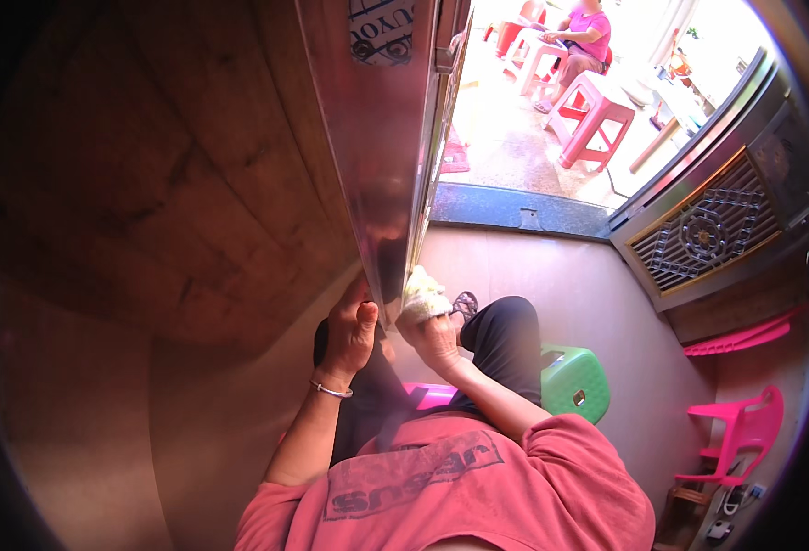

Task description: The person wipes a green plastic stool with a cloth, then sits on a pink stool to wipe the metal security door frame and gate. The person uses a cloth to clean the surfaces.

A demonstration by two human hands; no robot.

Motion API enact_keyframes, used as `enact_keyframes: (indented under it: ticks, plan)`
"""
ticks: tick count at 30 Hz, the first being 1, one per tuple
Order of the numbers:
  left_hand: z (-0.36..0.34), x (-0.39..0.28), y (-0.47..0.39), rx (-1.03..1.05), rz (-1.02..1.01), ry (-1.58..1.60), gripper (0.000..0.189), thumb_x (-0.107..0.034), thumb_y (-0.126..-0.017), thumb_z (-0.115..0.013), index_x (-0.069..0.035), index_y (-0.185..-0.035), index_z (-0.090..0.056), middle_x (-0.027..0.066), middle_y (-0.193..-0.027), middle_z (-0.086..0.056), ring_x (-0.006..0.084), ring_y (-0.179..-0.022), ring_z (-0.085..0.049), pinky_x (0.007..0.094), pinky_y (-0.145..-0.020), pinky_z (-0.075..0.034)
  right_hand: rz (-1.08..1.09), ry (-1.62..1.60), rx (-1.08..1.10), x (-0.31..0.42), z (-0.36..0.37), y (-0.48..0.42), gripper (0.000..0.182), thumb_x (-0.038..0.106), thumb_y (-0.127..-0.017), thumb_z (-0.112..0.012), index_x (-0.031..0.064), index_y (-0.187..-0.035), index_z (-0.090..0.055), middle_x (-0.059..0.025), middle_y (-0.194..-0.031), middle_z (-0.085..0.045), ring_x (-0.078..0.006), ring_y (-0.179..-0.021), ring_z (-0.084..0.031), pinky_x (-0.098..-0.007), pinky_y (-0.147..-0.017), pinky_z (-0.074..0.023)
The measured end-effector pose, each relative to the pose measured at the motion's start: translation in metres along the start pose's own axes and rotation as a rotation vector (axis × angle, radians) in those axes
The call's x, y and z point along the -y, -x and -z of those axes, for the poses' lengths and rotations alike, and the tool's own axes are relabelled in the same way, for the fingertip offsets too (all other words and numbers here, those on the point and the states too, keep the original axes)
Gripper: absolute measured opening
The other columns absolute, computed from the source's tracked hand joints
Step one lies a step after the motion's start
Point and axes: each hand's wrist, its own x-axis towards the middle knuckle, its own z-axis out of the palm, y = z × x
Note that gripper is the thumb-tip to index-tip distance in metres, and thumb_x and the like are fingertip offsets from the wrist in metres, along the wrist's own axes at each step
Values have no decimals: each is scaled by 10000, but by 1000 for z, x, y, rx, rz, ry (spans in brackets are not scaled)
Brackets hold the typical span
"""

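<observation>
My right hand (pixel 434 341) holds a crumpled white-and-yellowish cloth (pixel 424 295) against the edge of a metal door leaf (pixel 391 179). On the other side of the same leaf is my left hand (pixel 355 330), its thumb raised and its fingers partly hidden at the door's surface; a light bangle circles that wrist. The leaf stands edge-on between the hands and has a shiny reddish face with a patterned sticker bearing writing near its top. My legs are on either side of its lower end.
A green plastic stool (pixel 580 386) stands right of my leg. Further right are a pink plastic chair (pixel 738 434) and an ornamented door panel (pixel 706 224). Beyond the dark threshold (pixel 521 212), a person (pixel 587 31) sits near several pink stools (pixel 594 117). Dark wooden boards (pixel 163 172) are at left.
</observation>
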Motion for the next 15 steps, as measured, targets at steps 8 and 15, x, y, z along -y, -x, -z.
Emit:
enact_keyframes:
  ticks: [8, 15]
  plan:
    - [-5, 3, 4, 6, 1, 6, 718, -506, -927, -509, -6, -1407, -323, 118, -1183, -587, 185, -1072, -573, 294, -895, -443, -221, -292, 212, -37, -19, 49, 359, 220, -820, -610, 1, -1104, -580, -250, -981, -618, -420, -921, -594, -455, -796, -471]
    - [-14, 18, 2, -16, 111, -395, 659, -283, -841, -667, -42, -1370, -356, 233, -1179, -566, 376, -1067, -563, 432, -874, -464, -616, -198, 219, -133, -101, 100, 403, 319, -833, -609, 45, -1128, -598, -218, -958, -660, -342, -943, -643, -405, -832, -500]
